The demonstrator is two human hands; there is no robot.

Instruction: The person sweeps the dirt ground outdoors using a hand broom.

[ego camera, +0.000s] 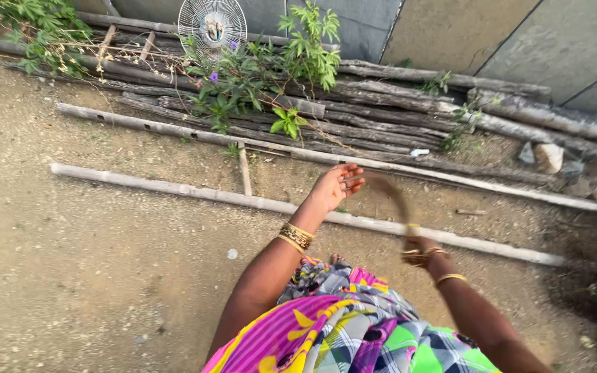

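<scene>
My left hand (335, 186) is raised palm up over the sandy ground, with gold bangles on the wrist. Its fingers curl at the upper end of a thin brown curved thing (394, 197), which is blurred by motion. Whether they grip it I cannot tell. My right hand (414, 247), also with gold bangles, is closed round the lower end of the same brown thing, close to my body. Below both arms is my bright pink, yellow, green and checked cloth (343, 331).
A bamboo ladder (174, 188) lies flat across the ground ahead. Behind it is a pile of old logs (395, 103) with green plants (257, 76) and a round fan grille (212, 24) against a wall. Stones (548, 157) lie at the right.
</scene>
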